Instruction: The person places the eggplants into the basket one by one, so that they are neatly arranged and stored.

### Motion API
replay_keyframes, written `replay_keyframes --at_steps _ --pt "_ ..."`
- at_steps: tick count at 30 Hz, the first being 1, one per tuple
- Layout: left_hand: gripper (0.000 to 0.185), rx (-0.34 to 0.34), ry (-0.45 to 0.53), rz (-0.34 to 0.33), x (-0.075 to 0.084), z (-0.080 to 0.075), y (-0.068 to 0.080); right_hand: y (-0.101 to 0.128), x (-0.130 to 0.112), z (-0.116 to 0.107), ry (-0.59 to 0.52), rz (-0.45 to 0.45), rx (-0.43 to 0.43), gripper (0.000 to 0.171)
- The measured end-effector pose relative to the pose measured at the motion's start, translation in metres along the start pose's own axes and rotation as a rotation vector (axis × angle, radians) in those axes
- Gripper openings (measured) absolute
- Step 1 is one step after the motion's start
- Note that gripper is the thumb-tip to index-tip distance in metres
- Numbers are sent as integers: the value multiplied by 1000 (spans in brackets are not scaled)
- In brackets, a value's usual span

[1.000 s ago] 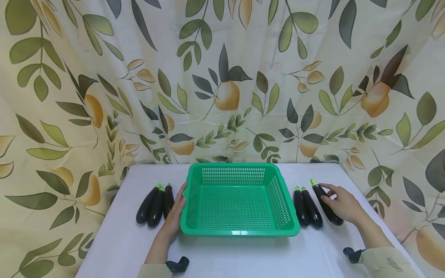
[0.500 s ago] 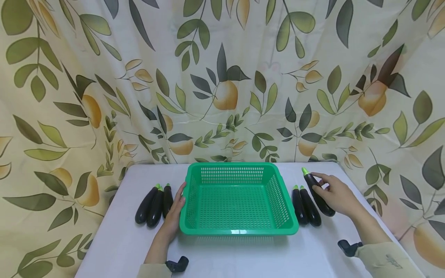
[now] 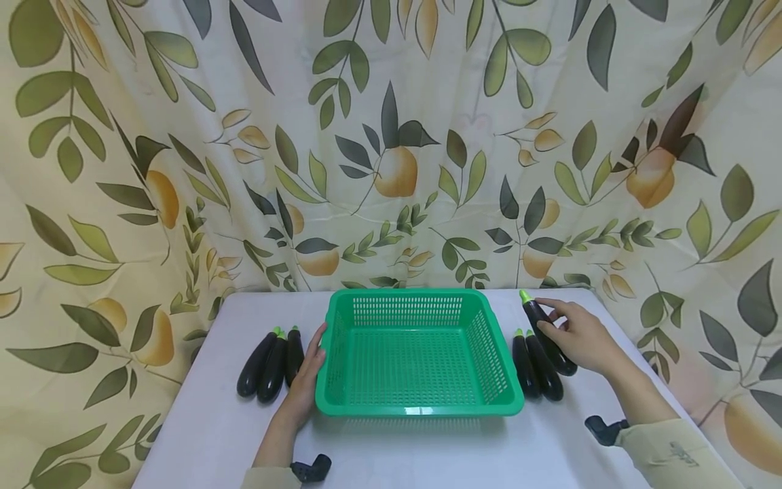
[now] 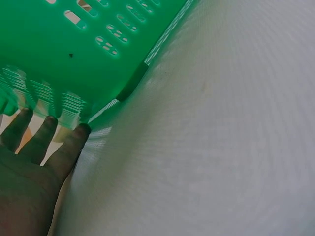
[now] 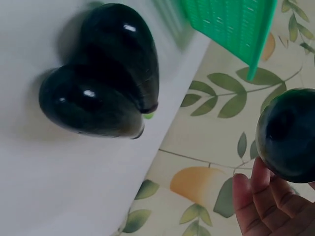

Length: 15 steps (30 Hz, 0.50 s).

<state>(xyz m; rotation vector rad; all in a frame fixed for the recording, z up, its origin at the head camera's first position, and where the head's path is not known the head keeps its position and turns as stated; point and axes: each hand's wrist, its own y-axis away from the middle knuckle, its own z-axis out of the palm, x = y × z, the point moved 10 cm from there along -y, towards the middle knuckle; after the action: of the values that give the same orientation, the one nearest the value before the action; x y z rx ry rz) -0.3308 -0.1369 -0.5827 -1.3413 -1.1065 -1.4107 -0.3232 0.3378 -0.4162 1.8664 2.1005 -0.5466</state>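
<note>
Your right hand [image 3: 580, 337] is curled around an eggplant [image 3: 546, 333], pinching it off the table, stem end tilted up toward the curtain [image 3: 391, 136]; in the wrist view your fingers [image 5: 256, 206] wrap its rounded end. Your left hand [image 3: 307, 380] lies flat with straight fingers [image 4: 47, 135] against the left wall of the green basket [image 3: 419, 405]. Two more eggplants [image 3: 533, 363] lie side by side just right of the basket, touching each other. Three eggplants [image 3: 271, 360] lie on the table [image 3: 201, 435] beside your left hand.
</note>
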Motion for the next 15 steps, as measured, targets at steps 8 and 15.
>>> replay_keyframes --at_steps 8,15 --pt "48 -2 7 -5 1 1 1 -4 -20 1 -42 -9 -3 54" --pt "48 2 15 -18 -2 0 2 -7 -35 5 -70 -14 -9 53"
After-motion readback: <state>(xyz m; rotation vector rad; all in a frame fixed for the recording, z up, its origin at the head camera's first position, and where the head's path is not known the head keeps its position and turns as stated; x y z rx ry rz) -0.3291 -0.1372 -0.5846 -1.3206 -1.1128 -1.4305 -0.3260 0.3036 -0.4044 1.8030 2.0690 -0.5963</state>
